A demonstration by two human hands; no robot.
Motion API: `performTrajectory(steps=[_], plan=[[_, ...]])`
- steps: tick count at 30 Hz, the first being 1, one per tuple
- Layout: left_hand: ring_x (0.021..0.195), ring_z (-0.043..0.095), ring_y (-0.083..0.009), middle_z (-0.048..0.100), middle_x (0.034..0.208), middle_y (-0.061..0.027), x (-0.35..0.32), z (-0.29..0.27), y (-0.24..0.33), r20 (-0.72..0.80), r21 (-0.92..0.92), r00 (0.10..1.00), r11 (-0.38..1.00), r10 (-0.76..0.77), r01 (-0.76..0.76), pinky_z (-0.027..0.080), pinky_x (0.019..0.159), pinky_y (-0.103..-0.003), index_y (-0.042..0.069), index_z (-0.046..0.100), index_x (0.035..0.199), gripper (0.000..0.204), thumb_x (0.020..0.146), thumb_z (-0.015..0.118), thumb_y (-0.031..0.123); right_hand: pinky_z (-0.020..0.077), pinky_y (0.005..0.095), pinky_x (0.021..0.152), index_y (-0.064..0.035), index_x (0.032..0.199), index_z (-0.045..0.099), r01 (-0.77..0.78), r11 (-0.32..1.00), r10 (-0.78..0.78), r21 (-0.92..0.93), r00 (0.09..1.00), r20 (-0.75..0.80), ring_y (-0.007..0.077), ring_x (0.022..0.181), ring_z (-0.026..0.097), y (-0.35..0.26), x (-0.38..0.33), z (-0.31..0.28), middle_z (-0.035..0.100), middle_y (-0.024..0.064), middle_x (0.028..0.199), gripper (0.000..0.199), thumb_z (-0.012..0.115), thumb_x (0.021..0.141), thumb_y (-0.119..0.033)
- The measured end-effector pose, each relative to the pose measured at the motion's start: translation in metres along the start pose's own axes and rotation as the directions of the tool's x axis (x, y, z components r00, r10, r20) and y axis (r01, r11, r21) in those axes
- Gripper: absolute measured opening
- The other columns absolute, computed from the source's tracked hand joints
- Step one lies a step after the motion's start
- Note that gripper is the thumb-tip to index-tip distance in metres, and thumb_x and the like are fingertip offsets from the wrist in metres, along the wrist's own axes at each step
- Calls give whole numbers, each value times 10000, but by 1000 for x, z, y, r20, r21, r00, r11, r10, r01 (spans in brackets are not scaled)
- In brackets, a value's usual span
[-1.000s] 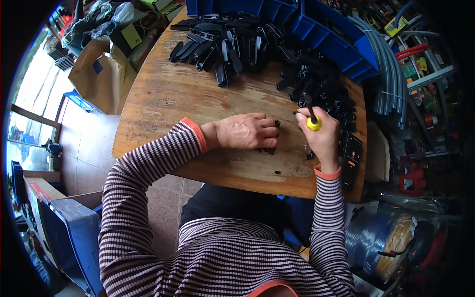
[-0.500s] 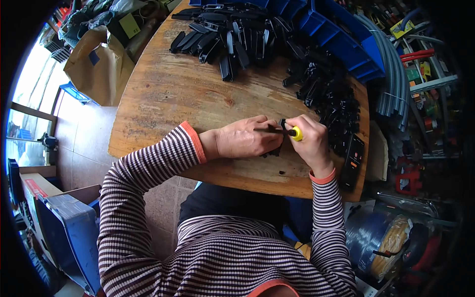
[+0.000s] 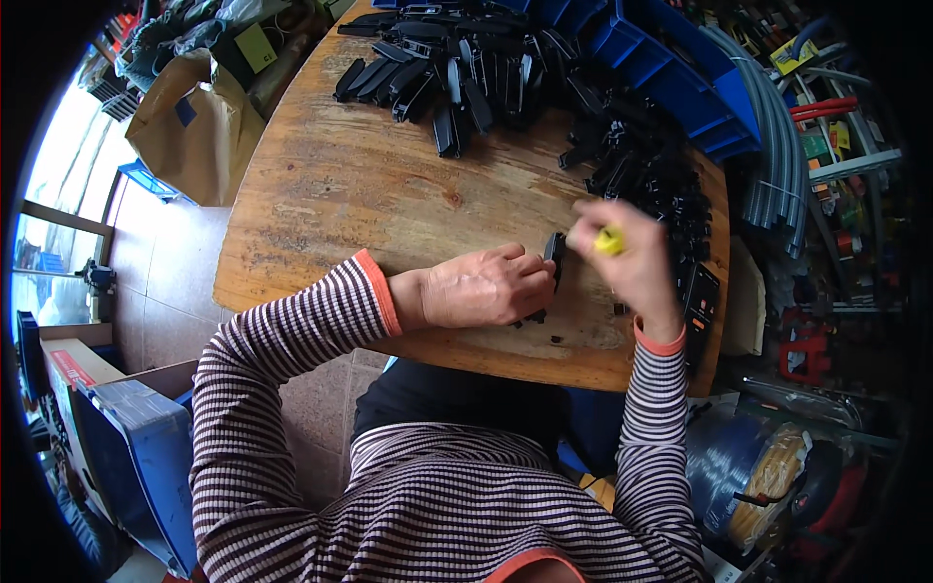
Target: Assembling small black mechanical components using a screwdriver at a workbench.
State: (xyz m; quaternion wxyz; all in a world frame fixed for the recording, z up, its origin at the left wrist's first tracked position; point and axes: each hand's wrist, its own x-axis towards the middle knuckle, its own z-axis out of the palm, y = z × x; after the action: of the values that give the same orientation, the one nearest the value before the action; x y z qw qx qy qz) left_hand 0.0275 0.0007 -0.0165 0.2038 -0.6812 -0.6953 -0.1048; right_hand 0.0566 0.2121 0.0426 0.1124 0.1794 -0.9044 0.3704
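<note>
Near the front edge of the table, the left hand rests back upward, its fingers curled closed around a black part, which sticks out past the knuckles on the right. More black bits show just below that hand, mostly covered by it. To its right, a little apart, the right hand is blurred but clearly closed on a yellow handle; the tool's far end cannot be made out. Both wrists come out of coral cuffs on a striped top.

Between the hands and the near edge lies a small black scrap. Beyond the right wrist, partly hidden by it, is a flat black slab. Up the table's right side runs a heap of small black pieces, meeting a pile of longer black pieces at the far end. Blue bins stand behind these, with grey tubes bundled to their right.

Off the table, a brown paper bag stands at upper left, a blue crate at lower left, and a wrapped spool at lower right.
</note>
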Motion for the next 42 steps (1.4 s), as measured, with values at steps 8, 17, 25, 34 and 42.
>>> performTrajectory(steps=[8, 17, 25, 34, 42], plan=[[999, 568, -176, 587, 1184, -87, 11, -3, -9, 2, -34, 1000, 999, 17, -17, 474, 769, -267, 39, 622, 1116, 337, 796, 594, 142, 446, 216, 587, -18, 898, 619, 30, 807, 224, 590, 909, -352, 79, 665, 574, 13, 8, 25, 647, 46, 800, 85, 660, 863, -83], [971, 563, -218, 584, 1044, -83, 35, 11, -30, 101, -144, 995, 989, -17, 32, 488, 748, -300, 92, 614, 1102, 304, 801, 608, 132, 482, 331, 666, 32, 919, 629, -270, 887, 256, -376, 963, -87, 250, 704, 625, 29, -72, -29, 644, 139, 804, 167, 675, 769, -28], [816, 594, -322, 555, 940, -127, -37, -23, -84, -283, -205, 617, 675, -734, 709, 521, 684, -400, 51, 570, 1026, 254, 786, 654, 55, 495, 352, 702, 28, 928, 657, -389, 881, 414, -268, 910, 39, 324, 760, 633, 35, -68, -46, 638, 165, 840, 216, 703, 722, -21], [829, 620, -386, 601, 957, -169, -41, -13, -104, -78, -149, 473, 479, -878, 865, 520, 680, -406, 33, 552, 1006, 260, 785, 681, 77, 477, 315, 674, 34, 925, 668, -240, 922, 302, -305, 936, 178, 262, 725, 628, 34, -60, -45, 631, 146, 812, 201, 691, 736, -29], [826, 671, -228, 682, 889, -165, -39, -65, -81, 0, -544, 285, 240, -958, 804, 530, 729, -324, -21, 571, 1085, 401, 722, 724, 51, 466, 311, 670, 42, 954, 651, -238, 950, 262, -200, 959, 104, 258, 715, 610, 23, -69, -41, 611, 131, 813, 230, 702, 734, -1]])
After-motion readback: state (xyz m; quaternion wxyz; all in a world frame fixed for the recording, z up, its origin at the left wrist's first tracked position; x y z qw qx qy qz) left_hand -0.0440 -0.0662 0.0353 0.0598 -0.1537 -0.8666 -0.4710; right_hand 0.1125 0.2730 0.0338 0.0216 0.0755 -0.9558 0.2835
